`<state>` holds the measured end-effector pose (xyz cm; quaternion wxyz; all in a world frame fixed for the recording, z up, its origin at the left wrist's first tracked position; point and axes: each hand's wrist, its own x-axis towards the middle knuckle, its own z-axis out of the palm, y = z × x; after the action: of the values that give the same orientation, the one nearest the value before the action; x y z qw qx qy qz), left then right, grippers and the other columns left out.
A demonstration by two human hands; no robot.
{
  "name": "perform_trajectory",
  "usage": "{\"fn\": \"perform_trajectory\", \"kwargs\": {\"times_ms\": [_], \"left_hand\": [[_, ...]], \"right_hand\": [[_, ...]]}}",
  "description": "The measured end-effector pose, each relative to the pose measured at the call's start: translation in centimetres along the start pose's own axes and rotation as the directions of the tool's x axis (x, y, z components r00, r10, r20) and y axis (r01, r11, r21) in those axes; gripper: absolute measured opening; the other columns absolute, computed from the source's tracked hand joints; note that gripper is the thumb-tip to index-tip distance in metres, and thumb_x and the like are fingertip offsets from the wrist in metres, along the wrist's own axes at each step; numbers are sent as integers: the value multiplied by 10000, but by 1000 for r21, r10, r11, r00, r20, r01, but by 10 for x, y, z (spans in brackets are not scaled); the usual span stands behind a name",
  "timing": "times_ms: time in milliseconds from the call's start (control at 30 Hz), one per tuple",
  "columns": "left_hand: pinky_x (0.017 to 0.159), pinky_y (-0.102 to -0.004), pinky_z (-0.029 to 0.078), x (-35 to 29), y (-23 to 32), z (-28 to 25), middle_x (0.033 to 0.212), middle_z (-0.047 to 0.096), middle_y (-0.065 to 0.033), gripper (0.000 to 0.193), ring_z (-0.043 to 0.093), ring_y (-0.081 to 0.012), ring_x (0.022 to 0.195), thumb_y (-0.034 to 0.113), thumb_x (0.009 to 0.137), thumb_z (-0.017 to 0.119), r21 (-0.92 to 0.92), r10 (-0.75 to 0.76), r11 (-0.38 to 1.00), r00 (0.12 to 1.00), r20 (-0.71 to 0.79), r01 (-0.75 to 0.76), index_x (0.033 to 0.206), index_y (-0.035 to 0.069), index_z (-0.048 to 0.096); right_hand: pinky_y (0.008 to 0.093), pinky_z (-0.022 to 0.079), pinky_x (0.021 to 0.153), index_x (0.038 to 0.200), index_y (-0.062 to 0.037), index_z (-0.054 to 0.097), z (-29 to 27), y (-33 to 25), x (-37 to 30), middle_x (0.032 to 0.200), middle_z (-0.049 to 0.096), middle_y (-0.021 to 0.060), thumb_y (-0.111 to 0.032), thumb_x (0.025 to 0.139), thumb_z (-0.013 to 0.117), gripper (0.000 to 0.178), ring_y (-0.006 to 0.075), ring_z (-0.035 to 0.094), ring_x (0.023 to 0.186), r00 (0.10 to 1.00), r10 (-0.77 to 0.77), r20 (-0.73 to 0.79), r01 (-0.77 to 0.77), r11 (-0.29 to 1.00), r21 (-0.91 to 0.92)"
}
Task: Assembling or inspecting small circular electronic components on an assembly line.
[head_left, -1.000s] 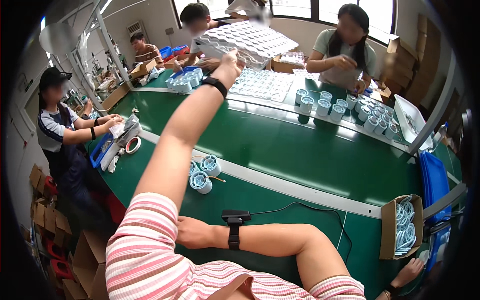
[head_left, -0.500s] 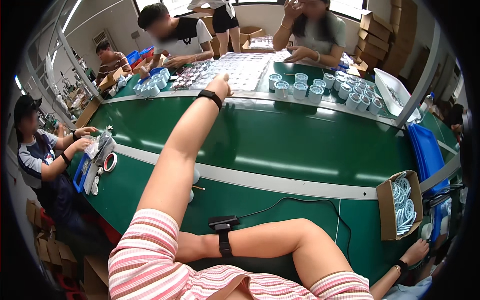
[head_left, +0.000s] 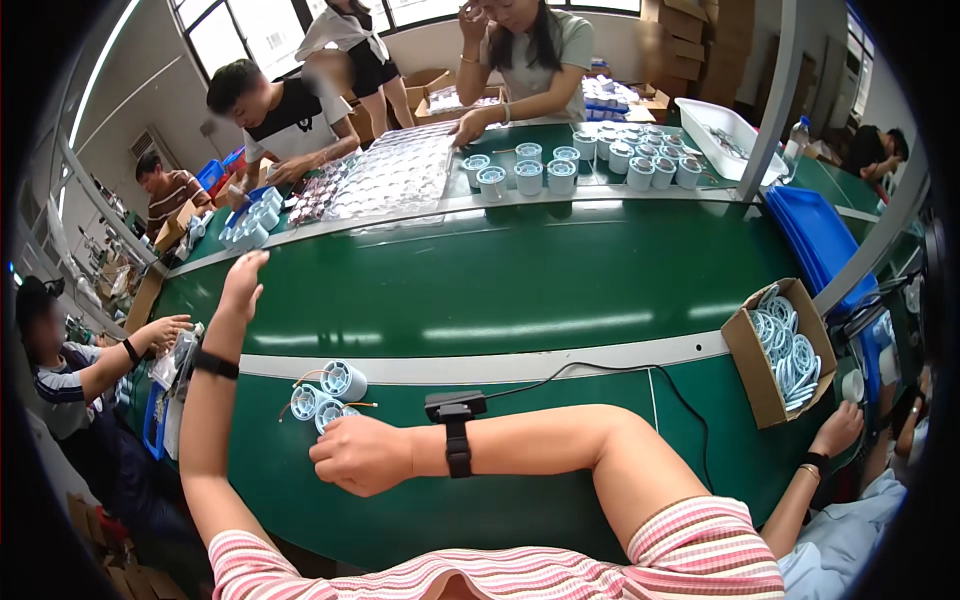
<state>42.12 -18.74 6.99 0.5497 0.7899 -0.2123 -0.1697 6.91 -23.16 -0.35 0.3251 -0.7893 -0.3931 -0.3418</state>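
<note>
My left hand (head_left: 243, 287) is raised over the near edge of the green belt at the left. Its fingers are stretched out and the thumb stands apart, with nothing in it. Below it on the near worktop, three light-blue round housings (head_left: 344, 381) with slotted ends and thin wires sit close together. My right hand (head_left: 365, 455) lies just in front of them, fingers curled under and closed, close to the nearest housing. Whatever its fingers hold, if anything, is hidden. Both wrists wear black straps; a small black box (head_left: 455, 404) with a cable is by the right one.
Across the green belt (head_left: 480, 280), several light-blue cups (head_left: 528, 177) and a clear tray sheet (head_left: 400, 170) stand before two people. A cardboard box (head_left: 780, 350) of light-blue rings and blue trays (head_left: 815, 240) are at right. Other people work at both sides.
My left hand has come back from the far tray sheet toward the left. The right hand and the housings, hidden behind my left arm before, now show. The view has shifted.
</note>
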Motion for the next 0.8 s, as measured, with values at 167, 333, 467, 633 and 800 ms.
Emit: {"fn": "perform_trajectory", "kwargs": {"times_ms": [167, 333, 467, 633, 800], "left_hand": [[980, -333, 402, -73, -78, -43, 1325, 611, 23, 318, 529, -117, 1221, 241, 1009, 595, -111, 69, 989, 967, -247, -99, 1305, 125, 619], [899, -274, 483, -139, -109, -10, 1261, 658, -46, 222, 615, -124, 1107, 177, 1036, 542, -380, 111, 896, 945, -308, -229, 1192, 72, 660], [831, -275, 522, -146, -145, 11, 1230, 681, -72, 225, 668, -162, 1036, 188, 1038, 541, -490, 49, 858, 974, -222, -154, 1190, 61, 647], [789, -258, 524, -154, -127, 10, 1175, 704, -82, 201, 680, -151, 964, 183, 1042, 527, -504, 68, 845, 971, -229, -178, 1140, 66, 657], [781, -254, 519, -158, -129, 0, 1179, 700, -78, 211, 670, -127, 936, 193, 1048, 513, -483, 48, 862, 975, -219, -151, 1134, 62, 655]], "right_hand": [[394, 516, 732, 879, -86, 626, -129, 21, 23, 853, 624, 59, -36, 693, 678, 199, 271, 649, 803, 924, -65, -376, -58, 950, -308], [445, 434, 963, 1050, -84, 633, -299, 120, -50, 1066, 633, 106, -101, 819, 680, 236, 329, 592, 1076, 875, -61, -480, -414, 421, -807], [518, 297, 1128, 1360, -148, 550, -426, 161, -202, 1416, 456, 162, -404, 851, 682, 585, 374, 397, 1348, 774, 284, -566, -523, -216, -824], [515, 173, 1224, 1514, -326, 442, -460, 162, -279, 1624, 301, 96, -809, 823, 528, 847, 425, 236, 1489, 118, 586, -802, -596, -604, -529], [567, 201, 1199, 1514, -334, 443, -465, 167, -271, 1632, 304, 75, -838, 791, 526, 885, 439, 260, 1485, -49, 650, -759, -654, -595, -467]]}}
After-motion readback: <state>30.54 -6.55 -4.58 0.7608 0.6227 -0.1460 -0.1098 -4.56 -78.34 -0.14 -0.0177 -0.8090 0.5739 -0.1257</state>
